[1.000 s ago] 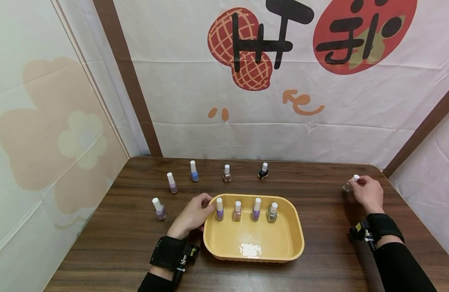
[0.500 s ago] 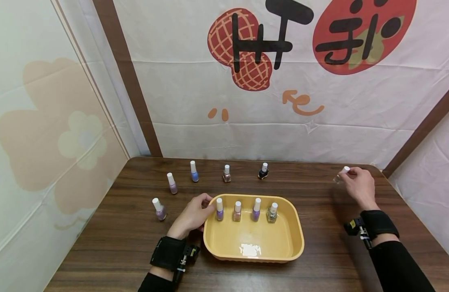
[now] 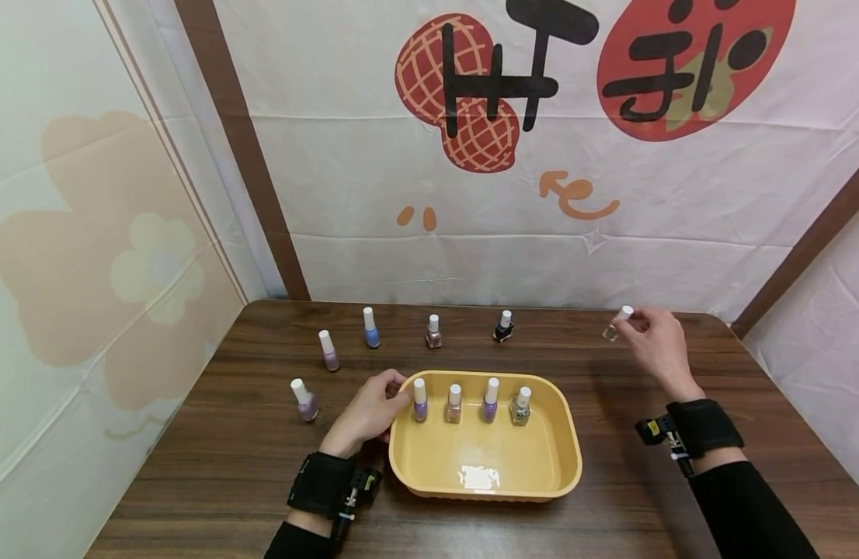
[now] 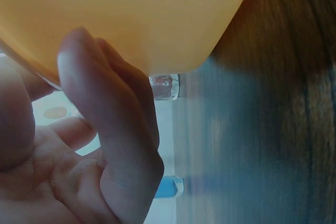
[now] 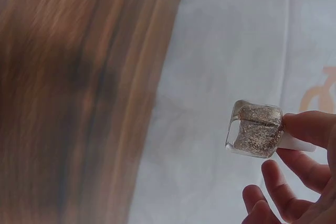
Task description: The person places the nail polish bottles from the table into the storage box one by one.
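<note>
My right hand [image 3: 656, 344] pinches a nail polish bottle [image 3: 617, 324] by its white cap, above the table's right side. The right wrist view shows the glittery, clear-walled nail polish bottle [image 5: 255, 128] tilted between thumb and fingertips, its other fingers loosely bent. With my left hand [image 3: 369, 411] I grip the left rim of a yellow tray [image 3: 569, 450], thumb at the rim and fingers along the outside wall. Inside the tray, in a row along its far side, stand a purple bottle [image 3: 420, 407], a pinkish bottle [image 3: 453, 407], another purple bottle [image 3: 490, 405] and a glittery bottle [image 3: 520, 410].
Behind the tray stand a blue bottle [image 3: 371, 334], a brownish bottle [image 3: 433, 337] and a black bottle [image 3: 502, 330]. Two lilac ones are at the left: a nearer bottle [image 3: 307, 405] and a farther bottle [image 3: 330, 357]. A printed cloth [image 3: 471, 264] hangs behind the wooden table [image 3: 213, 481].
My right hand has moved left with the nail polish bottle, lifting it up from near the table's right end. The left hand and the tray have stayed in place.
</note>
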`<state>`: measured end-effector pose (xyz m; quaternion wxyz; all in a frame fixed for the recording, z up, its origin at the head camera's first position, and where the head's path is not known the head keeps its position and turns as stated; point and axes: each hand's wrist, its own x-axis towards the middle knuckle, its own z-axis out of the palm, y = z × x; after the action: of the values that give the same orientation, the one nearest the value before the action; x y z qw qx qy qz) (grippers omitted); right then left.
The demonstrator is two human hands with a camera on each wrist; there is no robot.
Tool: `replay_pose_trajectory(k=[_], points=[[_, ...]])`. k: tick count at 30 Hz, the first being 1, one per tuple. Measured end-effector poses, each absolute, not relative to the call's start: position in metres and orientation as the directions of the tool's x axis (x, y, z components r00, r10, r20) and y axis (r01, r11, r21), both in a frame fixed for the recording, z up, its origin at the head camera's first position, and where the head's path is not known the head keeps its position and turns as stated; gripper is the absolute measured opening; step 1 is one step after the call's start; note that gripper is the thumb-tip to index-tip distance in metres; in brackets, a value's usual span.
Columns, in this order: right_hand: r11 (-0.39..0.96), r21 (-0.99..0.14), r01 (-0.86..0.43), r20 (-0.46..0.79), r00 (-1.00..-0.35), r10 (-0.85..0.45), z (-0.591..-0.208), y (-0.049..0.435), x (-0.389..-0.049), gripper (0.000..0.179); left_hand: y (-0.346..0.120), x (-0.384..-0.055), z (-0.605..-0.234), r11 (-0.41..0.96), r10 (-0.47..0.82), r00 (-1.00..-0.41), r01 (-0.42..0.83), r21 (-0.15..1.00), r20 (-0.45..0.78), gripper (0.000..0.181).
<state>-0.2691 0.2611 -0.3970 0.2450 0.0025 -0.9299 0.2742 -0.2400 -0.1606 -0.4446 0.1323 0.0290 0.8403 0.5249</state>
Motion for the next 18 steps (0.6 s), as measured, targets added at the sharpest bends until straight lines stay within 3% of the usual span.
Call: replay_pose_trajectory(k=[18], points=[[0.802,-0.514,-0.304,0.471,-0.882,-0.032,-0.375,0.206,-0.256,0.016,-0.160,-0.241,-0.444,0.452,0.185,-0.964,-0.089,0.888,-0.191,0.019]])
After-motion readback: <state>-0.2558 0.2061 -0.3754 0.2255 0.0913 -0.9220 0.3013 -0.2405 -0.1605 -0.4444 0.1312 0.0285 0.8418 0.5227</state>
